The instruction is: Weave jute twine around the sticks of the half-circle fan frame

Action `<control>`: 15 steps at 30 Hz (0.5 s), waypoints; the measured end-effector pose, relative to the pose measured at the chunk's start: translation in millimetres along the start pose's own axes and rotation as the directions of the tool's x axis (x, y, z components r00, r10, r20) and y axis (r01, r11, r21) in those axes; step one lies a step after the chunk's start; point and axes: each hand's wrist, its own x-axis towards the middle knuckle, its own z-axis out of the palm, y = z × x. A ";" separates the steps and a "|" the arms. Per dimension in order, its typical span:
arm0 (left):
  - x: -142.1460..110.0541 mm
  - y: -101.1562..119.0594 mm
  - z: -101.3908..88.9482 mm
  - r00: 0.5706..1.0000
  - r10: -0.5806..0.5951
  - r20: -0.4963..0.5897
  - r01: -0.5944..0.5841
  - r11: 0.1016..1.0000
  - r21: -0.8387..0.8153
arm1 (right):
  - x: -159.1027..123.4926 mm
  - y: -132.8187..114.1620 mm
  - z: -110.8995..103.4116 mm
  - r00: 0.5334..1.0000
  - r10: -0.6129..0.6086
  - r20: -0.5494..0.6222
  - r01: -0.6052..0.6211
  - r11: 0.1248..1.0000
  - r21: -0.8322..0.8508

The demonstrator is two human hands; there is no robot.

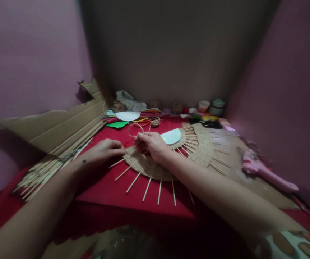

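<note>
A half-round woven piece made of twine and thin sticks lies on the red cloth, its stick ends fanning outward. My left hand is closed at its left end, fingertips pinching the woven edge. Over the weave, my right hand is closed in a pinch on a strand of twine, which curls in a loop above the fingers. The right hand and forearm hide part of the weave. At the piece's centre sits a pale blue-white half disc.
Bundled sticks and folded cardboard lie at left. A pink glue gun rests on a board at right. Along the back are a white half disc, green paper, twine balls, a cup and a lidded jar.
</note>
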 end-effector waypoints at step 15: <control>12.4 -19.5 0.2 0.999 0.026 -0.024 -0.021 0.975 0.222 | -53.9 -15.1 -68.1 0.964 -0.218 0.152 0.248 0.533 -0.809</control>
